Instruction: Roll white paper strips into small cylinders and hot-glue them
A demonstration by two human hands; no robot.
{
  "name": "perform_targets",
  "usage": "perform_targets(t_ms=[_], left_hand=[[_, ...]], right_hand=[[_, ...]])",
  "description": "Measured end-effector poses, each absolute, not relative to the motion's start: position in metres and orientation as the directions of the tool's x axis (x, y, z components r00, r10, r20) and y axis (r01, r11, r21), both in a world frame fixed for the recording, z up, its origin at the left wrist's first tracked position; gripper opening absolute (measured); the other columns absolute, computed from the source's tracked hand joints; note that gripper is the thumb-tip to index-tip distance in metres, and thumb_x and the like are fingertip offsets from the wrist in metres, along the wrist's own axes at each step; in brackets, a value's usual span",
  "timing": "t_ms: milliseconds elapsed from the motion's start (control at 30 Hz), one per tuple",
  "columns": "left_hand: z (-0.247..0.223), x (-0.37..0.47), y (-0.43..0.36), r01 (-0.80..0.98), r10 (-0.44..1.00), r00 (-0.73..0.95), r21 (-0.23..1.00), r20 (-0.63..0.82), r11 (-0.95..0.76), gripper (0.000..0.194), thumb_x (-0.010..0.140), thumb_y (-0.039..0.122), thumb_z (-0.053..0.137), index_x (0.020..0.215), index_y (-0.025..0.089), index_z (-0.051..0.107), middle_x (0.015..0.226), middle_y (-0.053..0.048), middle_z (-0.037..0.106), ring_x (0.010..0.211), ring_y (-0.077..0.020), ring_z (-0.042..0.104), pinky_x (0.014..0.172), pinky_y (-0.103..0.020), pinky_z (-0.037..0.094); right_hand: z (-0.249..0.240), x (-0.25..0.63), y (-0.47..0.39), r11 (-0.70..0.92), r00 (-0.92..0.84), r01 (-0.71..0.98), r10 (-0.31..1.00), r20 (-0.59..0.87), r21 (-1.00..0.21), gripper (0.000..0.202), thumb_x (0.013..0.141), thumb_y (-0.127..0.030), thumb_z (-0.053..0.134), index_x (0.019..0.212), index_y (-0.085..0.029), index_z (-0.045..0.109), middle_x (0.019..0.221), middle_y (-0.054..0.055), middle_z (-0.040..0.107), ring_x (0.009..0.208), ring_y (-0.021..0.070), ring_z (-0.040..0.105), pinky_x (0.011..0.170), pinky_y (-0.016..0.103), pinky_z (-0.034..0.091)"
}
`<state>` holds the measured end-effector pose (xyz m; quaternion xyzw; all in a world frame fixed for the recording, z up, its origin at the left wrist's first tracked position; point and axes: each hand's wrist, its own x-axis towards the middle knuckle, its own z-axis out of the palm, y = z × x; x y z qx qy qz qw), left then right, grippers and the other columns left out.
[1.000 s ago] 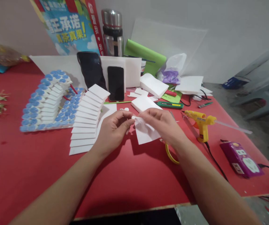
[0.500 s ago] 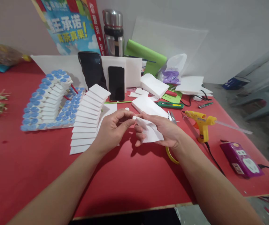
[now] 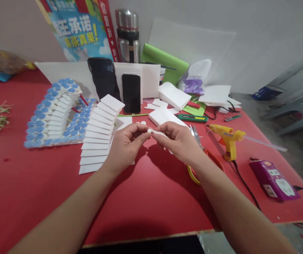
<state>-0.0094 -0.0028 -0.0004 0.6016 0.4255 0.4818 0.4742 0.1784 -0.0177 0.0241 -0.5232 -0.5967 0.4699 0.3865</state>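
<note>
Pinching partly rolled white paper (image 3: 150,131) between closed fingertips of left hand (image 3: 124,145) and right hand (image 3: 181,143); leaving stacked paper (image 3: 165,115) unrolled.

Between the fingertips of your left hand (image 3: 126,146) and right hand (image 3: 180,143) you have a thin white piece (image 3: 149,131), gathered narrow, with a small rounded end at your left fingertips; it is held roughly sideways above the red table (image 3: 146,204), near the white pad (image 3: 164,115), and your fingers hide much of it
</note>
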Motion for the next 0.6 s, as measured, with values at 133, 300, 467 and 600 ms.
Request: perform_targets(t_ms=[133, 300, 467, 600], left_hand=[[-0.004, -0.008, -0.004, 0.001, 0.977, 0.153, 0.989, 0.148, -0.15, 0.016, 0.087, 0.033, 0.079, 0.095, 0.019, 0.075, 0.089, -0.003, 0.074, 0.086, -0.0178, 0.067, 0.08, -0.03, 0.052], [-0.004, -0.007, -0.006, 0.008, 0.974, 0.109, 0.979, 0.2, -0.202, 0.015, 0.082, 0.03, 0.084, 0.088, 0.019, 0.075, 0.086, -0.003, 0.073, 0.082, -0.0164, 0.066, 0.074, -0.027, 0.053], [0.003, -0.012, -0.002, -0.038, 0.966, 0.165, 0.98, 0.201, -0.197, 0.019, 0.075, 0.028, 0.09, 0.083, 0.017, 0.077, 0.079, -0.001, 0.071, 0.061, -0.0108, 0.061, 0.057, -0.023, 0.05], [0.011, -0.015, 0.0, -0.088, 0.957, 0.232, 0.983, 0.176, -0.16, 0.022, 0.07, 0.027, 0.093, 0.076, 0.015, 0.076, 0.071, 0.0, 0.068, 0.057, -0.0101, 0.061, 0.053, -0.022, 0.051]], right_hand=[[0.019, 0.172, -0.023, 0.168, -0.078, 0.402, 0.986, 0.149, -0.9, 0.022, 0.093, -0.036, 0.071, 0.081, -0.018, 0.068, 0.065, -0.002, 0.062, 0.056, 0.0104, 0.046, 0.053, 0.026, 0.034], [0.014, 0.165, -0.028, 0.3, -0.046, 0.467, 0.947, 0.316, -0.832, 0.015, 0.091, -0.026, 0.069, 0.079, -0.017, 0.069, 0.062, -0.002, 0.061, 0.054, 0.0098, 0.044, 0.051, 0.025, 0.033], [0.02, 0.171, -0.03, 0.391, -0.187, 0.456, 0.92, 0.344, -0.799, 0.013, 0.094, -0.021, 0.065, 0.086, -0.017, 0.073, 0.067, 0.0, 0.067, 0.057, 0.0106, 0.052, 0.055, 0.025, 0.038], [0.026, 0.18, -0.027, 0.443, -0.286, 0.426, 0.893, 0.347, -0.789, 0.012, 0.094, -0.017, 0.065, 0.086, -0.017, 0.074, 0.074, 0.001, 0.071, 0.063, 0.0112, 0.057, 0.058, 0.024, 0.042]])
